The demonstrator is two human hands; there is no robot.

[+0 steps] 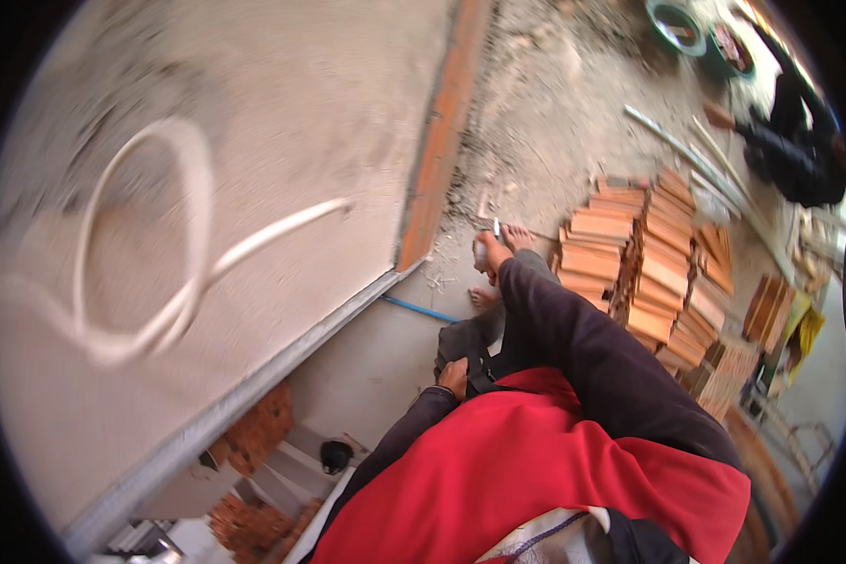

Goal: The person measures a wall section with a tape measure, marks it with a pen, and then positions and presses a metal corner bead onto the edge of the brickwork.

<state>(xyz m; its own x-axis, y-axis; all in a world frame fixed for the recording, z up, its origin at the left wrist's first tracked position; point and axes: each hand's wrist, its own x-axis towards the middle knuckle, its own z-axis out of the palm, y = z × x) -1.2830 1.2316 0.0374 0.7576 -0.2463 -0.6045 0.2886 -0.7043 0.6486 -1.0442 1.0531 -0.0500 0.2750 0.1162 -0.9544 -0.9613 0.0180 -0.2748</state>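
My right hand (491, 254) reaches out over my bare feet. Its fingers are closed around a small object with a white tip (496, 227), whose kind I cannot make out. Close to my waist, my left hand (454, 376) is curled against a dark strap (480, 372) on my clothing; what its fingers hold, if anything, is hidden. Beyond both hands, to the left, a thick white cable or tube (273, 233) makes a loop and ends in a loose tip in front of a pale plastered surface (301, 94).
Terracotta bricks (661, 258) lie stacked to the right. Long poles (686, 148) rest behind them, near another person (794, 141) in dark clothes. Two round tubs (675, 28) stand at the far right. A blue strip (418, 308) and a black object (336, 457) lie lower left.
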